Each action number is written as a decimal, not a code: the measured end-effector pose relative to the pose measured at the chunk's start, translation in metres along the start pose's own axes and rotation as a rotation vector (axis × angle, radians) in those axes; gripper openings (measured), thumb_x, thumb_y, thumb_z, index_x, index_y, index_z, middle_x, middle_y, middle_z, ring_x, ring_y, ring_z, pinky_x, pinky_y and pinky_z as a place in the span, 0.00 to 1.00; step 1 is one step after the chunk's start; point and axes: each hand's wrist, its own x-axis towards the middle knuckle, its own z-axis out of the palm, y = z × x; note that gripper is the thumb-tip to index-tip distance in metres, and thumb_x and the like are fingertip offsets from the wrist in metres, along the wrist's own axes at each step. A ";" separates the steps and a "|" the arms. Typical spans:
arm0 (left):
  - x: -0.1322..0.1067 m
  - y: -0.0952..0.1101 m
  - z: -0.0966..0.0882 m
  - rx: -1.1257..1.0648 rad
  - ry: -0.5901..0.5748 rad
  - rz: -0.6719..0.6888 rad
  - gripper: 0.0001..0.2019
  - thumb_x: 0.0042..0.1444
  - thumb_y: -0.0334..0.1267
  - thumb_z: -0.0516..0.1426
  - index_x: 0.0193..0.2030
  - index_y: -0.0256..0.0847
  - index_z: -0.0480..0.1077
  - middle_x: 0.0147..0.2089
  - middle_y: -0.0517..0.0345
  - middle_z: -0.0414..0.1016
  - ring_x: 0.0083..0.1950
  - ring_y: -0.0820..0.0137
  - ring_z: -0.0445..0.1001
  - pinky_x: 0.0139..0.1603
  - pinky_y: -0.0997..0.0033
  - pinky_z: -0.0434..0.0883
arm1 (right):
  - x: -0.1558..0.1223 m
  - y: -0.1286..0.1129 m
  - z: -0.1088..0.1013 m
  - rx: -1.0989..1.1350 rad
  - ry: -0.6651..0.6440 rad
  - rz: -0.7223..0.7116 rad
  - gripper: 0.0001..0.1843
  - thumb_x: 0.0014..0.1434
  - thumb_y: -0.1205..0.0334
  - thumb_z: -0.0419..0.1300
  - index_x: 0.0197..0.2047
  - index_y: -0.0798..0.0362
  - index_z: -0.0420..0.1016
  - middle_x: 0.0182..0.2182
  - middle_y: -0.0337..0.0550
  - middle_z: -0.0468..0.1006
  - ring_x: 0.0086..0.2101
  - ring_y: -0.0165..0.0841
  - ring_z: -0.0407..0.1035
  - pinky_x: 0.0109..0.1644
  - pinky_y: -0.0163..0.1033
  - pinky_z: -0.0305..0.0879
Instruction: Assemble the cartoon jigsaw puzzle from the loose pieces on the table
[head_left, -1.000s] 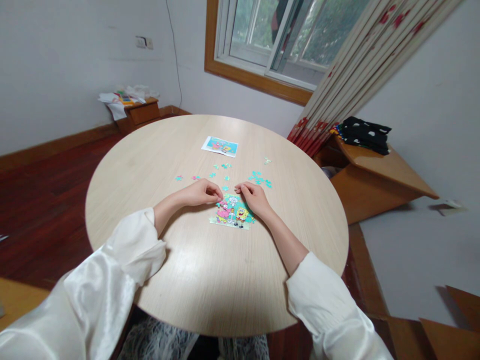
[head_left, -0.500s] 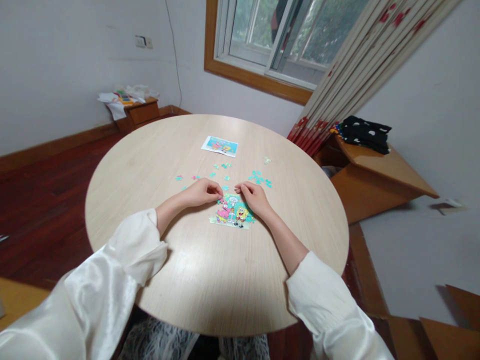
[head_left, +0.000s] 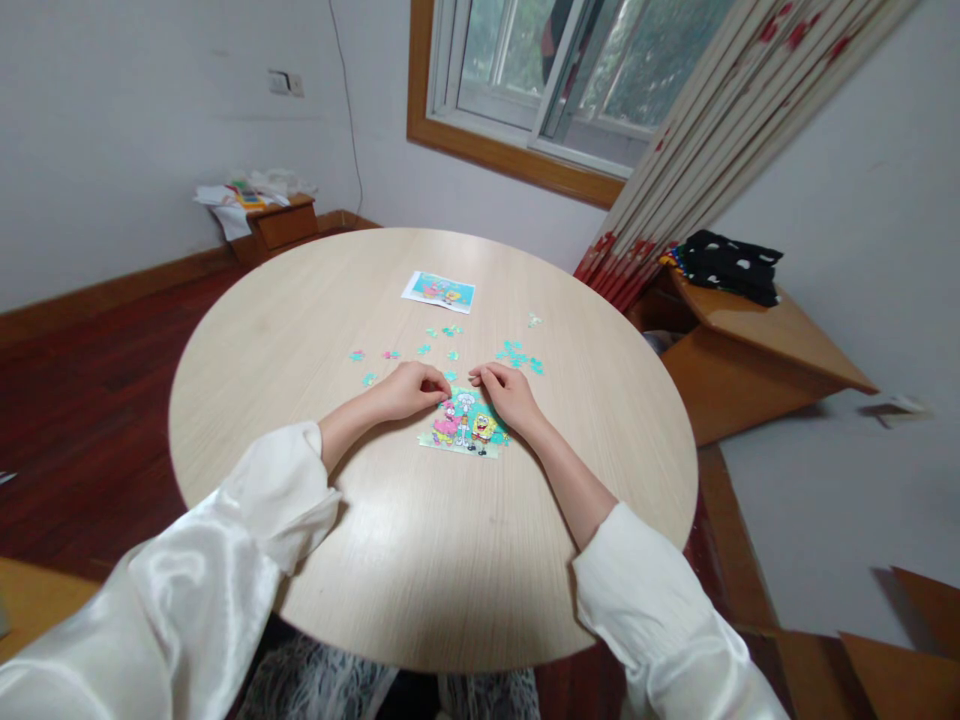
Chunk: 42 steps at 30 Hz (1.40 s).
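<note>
A partly assembled jigsaw puzzle (head_left: 466, 430) with cartoon figures, one pink and one yellow, lies flat on the round table. My left hand (head_left: 409, 390) is at its upper left corner, thumb and forefinger pinched on a puzzle piece there that the fingertips mostly cover. Over the upper right edge rests my right hand (head_left: 511, 395), fingers curled and thumb against the forefinger. Whatever may be between those fingertips is too small to make out. Just beyond my hands lies a loose turquoise piece (head_left: 451, 376).
Several turquoise pieces (head_left: 513, 352) lie in a cluster beyond my right hand. Pink-and-blue pieces (head_left: 391, 355) lie to the left. A printed reference picture (head_left: 441, 291) sits farther back on the wooden table (head_left: 300, 300). A wooden cabinet (head_left: 765, 345) stands beyond the right edge.
My left hand has shifted slightly down and right, its fingertips coming closer over the puzzle's upper left corner. A loose piece behind its wrist shows more fully. My right hand stays in place.
</note>
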 end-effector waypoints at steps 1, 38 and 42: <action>0.000 0.000 0.000 0.001 0.002 -0.006 0.07 0.52 0.28 0.55 0.32 0.35 0.77 0.33 0.52 0.79 0.35 0.70 0.74 0.40 0.70 0.68 | 0.000 0.000 0.000 0.002 -0.002 0.000 0.13 0.60 0.62 0.51 0.32 0.54 0.77 0.28 0.41 0.79 0.33 0.33 0.73 0.42 0.39 0.65; -0.001 0.009 0.005 0.173 0.064 0.077 0.06 0.52 0.27 0.55 0.31 0.36 0.74 0.29 0.57 0.71 0.31 0.72 0.67 0.36 0.71 0.64 | 0.001 0.000 0.000 -0.007 -0.006 0.002 0.14 0.60 0.60 0.51 0.33 0.54 0.77 0.28 0.42 0.79 0.34 0.33 0.73 0.43 0.39 0.65; -0.001 0.011 -0.002 0.114 0.156 -0.008 0.06 0.54 0.31 0.55 0.32 0.35 0.73 0.30 0.56 0.73 0.31 0.72 0.67 0.35 0.71 0.64 | 0.000 0.001 0.000 -0.006 -0.005 0.007 0.14 0.60 0.60 0.51 0.33 0.54 0.77 0.29 0.42 0.79 0.34 0.34 0.73 0.43 0.40 0.66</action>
